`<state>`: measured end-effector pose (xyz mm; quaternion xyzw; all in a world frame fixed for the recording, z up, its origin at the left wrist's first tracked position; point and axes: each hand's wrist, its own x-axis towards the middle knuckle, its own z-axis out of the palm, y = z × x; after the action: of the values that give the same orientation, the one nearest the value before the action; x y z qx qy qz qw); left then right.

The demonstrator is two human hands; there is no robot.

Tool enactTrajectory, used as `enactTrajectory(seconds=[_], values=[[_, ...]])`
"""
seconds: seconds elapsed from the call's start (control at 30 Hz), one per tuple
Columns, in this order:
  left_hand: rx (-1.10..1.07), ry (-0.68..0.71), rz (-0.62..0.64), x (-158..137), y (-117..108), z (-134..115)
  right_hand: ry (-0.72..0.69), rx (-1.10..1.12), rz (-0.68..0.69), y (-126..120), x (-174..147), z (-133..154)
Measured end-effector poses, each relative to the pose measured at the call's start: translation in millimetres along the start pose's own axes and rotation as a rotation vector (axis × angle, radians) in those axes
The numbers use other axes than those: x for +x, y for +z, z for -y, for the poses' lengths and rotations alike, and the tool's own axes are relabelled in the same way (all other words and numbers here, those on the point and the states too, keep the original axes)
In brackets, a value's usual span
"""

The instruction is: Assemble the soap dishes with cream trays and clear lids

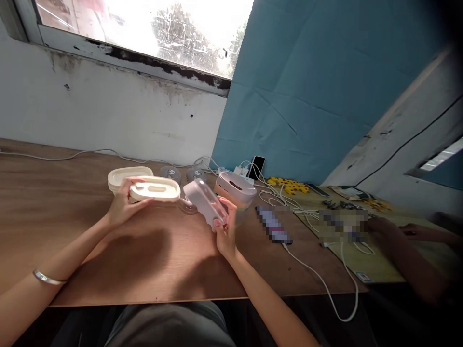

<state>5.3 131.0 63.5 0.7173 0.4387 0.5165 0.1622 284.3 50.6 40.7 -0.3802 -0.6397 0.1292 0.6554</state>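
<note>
My left hand [122,205] holds a cream oval lid [155,189] with a slot in its top, lifted just above the wooden table [72,193]. My right hand [224,230] grips a clear plastic container [204,200], tilted with its open end toward the lid. The two pieces are close together but apart. A silver bangle [47,277] sits on my left wrist.
A stack of cream lids [125,176] lies behind my left hand. An assembled container with a pale lid [236,189] stands to the right. Further right are a power strip with white cables [285,202], a phone [257,166], yellow pieces [289,185] and another person's arm [408,241].
</note>
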Motion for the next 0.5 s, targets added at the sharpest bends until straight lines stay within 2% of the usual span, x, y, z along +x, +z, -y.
enactTrajectory(seconds=[0.07,0.1,0.17,0.27,0.37,0.5], values=[[-0.155,-0.008,0.191,-10.7,11.3,-11.0,-0.040,0.009,-0.082,1.5,-0.4,-0.1],[-0.246,-0.017,0.272,-16.3,17.5,-16.1,-0.059,0.006,-0.066,2.7,-1.0,-0.3],[-0.386,-0.047,0.366,-26.2,29.5,-23.9,-0.081,-0.016,0.081,5.7,-2.6,-1.2],[-0.520,-0.130,0.370,-34.2,40.6,-28.7,-0.071,-0.058,0.314,9.5,-5.4,-3.4],[-0.601,-0.224,0.320,-34.9,41.6,-31.1,-0.088,-0.083,0.369,11.9,-8.6,-6.0],[-0.701,-0.329,0.288,-35.1,39.4,-37.6,-0.177,-0.175,0.407,15.9,-13.5,-8.9]])
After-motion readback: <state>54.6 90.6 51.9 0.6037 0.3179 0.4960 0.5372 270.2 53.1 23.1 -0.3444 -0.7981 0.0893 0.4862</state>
